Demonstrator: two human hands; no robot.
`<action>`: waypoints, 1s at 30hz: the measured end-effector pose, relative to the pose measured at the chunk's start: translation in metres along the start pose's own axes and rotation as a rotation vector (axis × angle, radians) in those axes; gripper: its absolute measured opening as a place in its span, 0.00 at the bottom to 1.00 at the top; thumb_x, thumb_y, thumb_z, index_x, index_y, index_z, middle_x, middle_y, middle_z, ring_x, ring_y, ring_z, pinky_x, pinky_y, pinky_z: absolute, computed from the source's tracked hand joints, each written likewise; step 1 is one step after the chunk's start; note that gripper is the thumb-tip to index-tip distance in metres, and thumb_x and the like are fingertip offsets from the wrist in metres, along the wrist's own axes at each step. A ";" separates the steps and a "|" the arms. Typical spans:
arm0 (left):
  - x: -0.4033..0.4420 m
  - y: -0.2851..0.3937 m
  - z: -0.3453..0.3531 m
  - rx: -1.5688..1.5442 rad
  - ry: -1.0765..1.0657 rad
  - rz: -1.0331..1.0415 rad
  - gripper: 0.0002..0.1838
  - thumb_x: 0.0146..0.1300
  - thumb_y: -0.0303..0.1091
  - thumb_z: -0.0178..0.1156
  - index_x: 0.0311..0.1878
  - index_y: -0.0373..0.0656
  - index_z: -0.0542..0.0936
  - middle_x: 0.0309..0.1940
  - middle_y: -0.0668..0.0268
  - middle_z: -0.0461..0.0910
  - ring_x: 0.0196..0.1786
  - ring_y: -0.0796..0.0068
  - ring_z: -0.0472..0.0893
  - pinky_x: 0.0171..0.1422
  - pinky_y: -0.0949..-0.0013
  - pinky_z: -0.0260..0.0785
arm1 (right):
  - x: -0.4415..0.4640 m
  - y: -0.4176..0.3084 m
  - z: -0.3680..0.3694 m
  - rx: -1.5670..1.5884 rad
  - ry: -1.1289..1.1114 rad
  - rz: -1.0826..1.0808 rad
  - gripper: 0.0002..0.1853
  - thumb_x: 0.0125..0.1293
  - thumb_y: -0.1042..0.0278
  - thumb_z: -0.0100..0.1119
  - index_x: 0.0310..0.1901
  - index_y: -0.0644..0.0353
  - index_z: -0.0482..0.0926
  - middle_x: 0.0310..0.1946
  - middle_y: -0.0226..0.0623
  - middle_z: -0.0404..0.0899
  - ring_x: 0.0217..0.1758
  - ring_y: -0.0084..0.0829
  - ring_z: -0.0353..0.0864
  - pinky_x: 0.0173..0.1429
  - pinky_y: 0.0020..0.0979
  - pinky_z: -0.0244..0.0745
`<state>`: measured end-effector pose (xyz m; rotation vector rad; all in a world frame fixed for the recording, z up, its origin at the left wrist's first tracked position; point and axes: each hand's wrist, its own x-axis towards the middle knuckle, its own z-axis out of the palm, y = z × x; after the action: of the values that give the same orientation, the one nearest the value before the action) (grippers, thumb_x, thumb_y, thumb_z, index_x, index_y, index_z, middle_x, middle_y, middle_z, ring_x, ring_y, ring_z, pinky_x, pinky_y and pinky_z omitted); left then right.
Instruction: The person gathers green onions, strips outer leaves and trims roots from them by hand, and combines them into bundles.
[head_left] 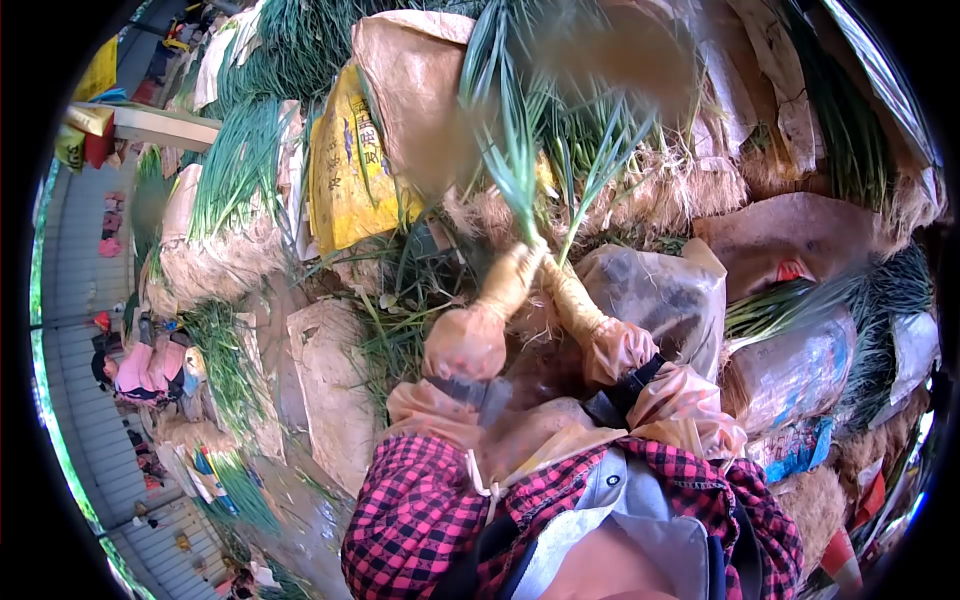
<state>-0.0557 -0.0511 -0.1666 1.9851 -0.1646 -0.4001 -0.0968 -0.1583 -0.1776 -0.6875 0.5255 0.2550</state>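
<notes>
My left hand point(517, 268), in a yellowish glove, is closed around the lower part of a clump of green onions point(517, 165). Their long leaves fan upward, away from me. Close against it, my right hand point(565, 285), gloved the same way, is closed on a thinner green onion point(588, 205) whose leaves lean up to the right. Pale stringy roots point(537, 322) hang below the two hands. The gloves hide the lower stems. Just beyond lies a row of more onions with shaggy roots point(665, 195).
Leaf scraps point(405, 310) litter the left of my hands. A yellow printed sack point(350, 165) and a brown sheet point(412, 75) lie beyond. Wrapped onion bundles point(790, 365) lie on the right. Another person in pink point(150, 368) is at far left. Smudges blur the upper view.
</notes>
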 end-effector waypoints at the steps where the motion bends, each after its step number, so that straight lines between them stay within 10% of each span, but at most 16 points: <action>1: 0.003 -0.015 0.009 0.068 0.082 -0.114 0.19 0.67 0.49 0.48 0.40 0.42 0.78 0.33 0.67 0.78 0.39 0.77 0.74 0.46 0.77 0.65 | -0.002 -0.001 0.001 0.058 -0.035 0.053 0.13 0.68 0.62 0.49 0.50 0.58 0.71 0.30 0.27 0.74 0.28 0.19 0.68 0.29 0.20 0.64; 5: 0.096 -0.040 -0.040 -0.022 0.413 -0.009 0.32 0.61 0.63 0.45 0.20 0.41 0.73 0.14 0.66 0.71 0.22 0.74 0.73 0.30 0.68 0.64 | -0.015 -0.013 0.001 -0.112 -0.127 0.161 0.09 0.65 0.63 0.53 0.42 0.58 0.72 0.27 0.24 0.71 0.27 0.19 0.67 0.29 0.22 0.63; 7: 0.140 -0.027 -0.075 0.011 0.479 -0.069 0.31 0.58 0.62 0.52 0.30 0.37 0.80 0.20 0.63 0.75 0.26 0.71 0.73 0.35 0.66 0.65 | -0.017 -0.011 -0.001 -0.017 -0.168 0.148 0.09 0.65 0.64 0.52 0.42 0.59 0.72 0.28 0.25 0.71 0.28 0.19 0.67 0.30 0.22 0.64; 9: 0.190 -0.039 -0.090 -0.461 0.332 -0.262 0.29 0.55 0.57 0.59 0.37 0.33 0.80 0.28 0.60 0.80 0.33 0.67 0.77 0.40 0.64 0.66 | -0.021 -0.012 0.004 0.007 -0.109 0.156 0.09 0.66 0.62 0.52 0.40 0.58 0.71 0.27 0.25 0.70 0.27 0.18 0.66 0.29 0.21 0.64; 11: 0.222 -0.028 -0.097 -0.192 0.350 -0.357 0.29 0.51 0.53 0.64 0.39 0.31 0.79 0.32 0.60 0.80 0.38 0.68 0.78 0.43 0.63 0.67 | -0.014 -0.008 -0.006 -0.118 -0.241 0.161 0.13 0.65 0.59 0.52 0.42 0.60 0.72 0.31 0.28 0.73 0.32 0.22 0.72 0.35 0.24 0.71; 18: 0.259 -0.036 -0.107 -0.346 0.299 -0.281 0.08 0.52 0.20 0.58 0.30 0.36 0.67 0.18 0.58 0.72 0.19 0.62 0.75 0.21 0.63 0.68 | -0.019 -0.021 0.004 -0.084 -0.189 0.187 0.11 0.65 0.59 0.53 0.44 0.55 0.71 0.28 0.23 0.70 0.27 0.15 0.68 0.28 0.18 0.66; 22: 0.271 -0.102 -0.124 -0.604 0.528 -0.269 0.11 0.59 0.30 0.59 0.35 0.33 0.69 0.22 0.52 0.76 0.20 0.59 0.77 0.22 0.62 0.70 | -0.014 -0.036 0.005 -0.113 -0.174 0.163 0.12 0.66 0.60 0.52 0.48 0.52 0.72 0.31 0.19 0.70 0.30 0.14 0.67 0.31 0.18 0.63; 24: 0.277 -0.139 -0.150 -1.097 -0.061 -0.299 0.13 0.57 0.35 0.54 0.43 0.36 0.73 0.33 0.55 0.77 0.32 0.60 0.77 0.33 0.58 0.69 | -0.013 -0.031 0.003 -0.080 -0.203 0.153 0.14 0.66 0.57 0.52 0.51 0.49 0.72 0.33 0.16 0.69 0.32 0.13 0.65 0.34 0.18 0.61; 27: 0.347 -0.249 -0.183 -0.910 -0.279 -0.242 0.18 0.60 0.40 0.45 0.48 0.38 0.71 0.41 0.53 0.75 0.37 0.59 0.75 0.42 0.57 0.67 | -0.012 -0.035 0.004 -0.111 -0.197 0.153 0.15 0.66 0.57 0.52 0.52 0.50 0.72 0.32 0.17 0.69 0.32 0.12 0.64 0.33 0.17 0.60; 29: 0.333 -0.216 -0.180 -0.926 -0.247 -0.255 0.14 0.60 0.37 0.49 0.46 0.40 0.72 0.37 0.53 0.77 0.35 0.63 0.76 0.38 0.61 0.68 | -0.017 -0.041 0.009 -0.153 -0.157 0.116 0.12 0.66 0.61 0.52 0.49 0.52 0.71 0.31 0.20 0.71 0.30 0.13 0.67 0.29 0.16 0.63; 30: 0.320 -0.196 -0.177 -0.752 0.172 -0.151 0.13 0.60 0.35 0.51 0.45 0.40 0.73 0.35 0.54 0.77 0.33 0.65 0.77 0.35 0.63 0.69 | -0.025 -0.046 0.008 -0.149 -0.155 0.116 0.12 0.66 0.61 0.52 0.49 0.52 0.71 0.31 0.20 0.71 0.30 0.13 0.67 0.29 0.16 0.63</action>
<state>0.2931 0.0920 -0.3393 1.2793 0.2226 -0.3215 -0.0968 -0.1885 -0.1340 -0.7757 0.4012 0.4566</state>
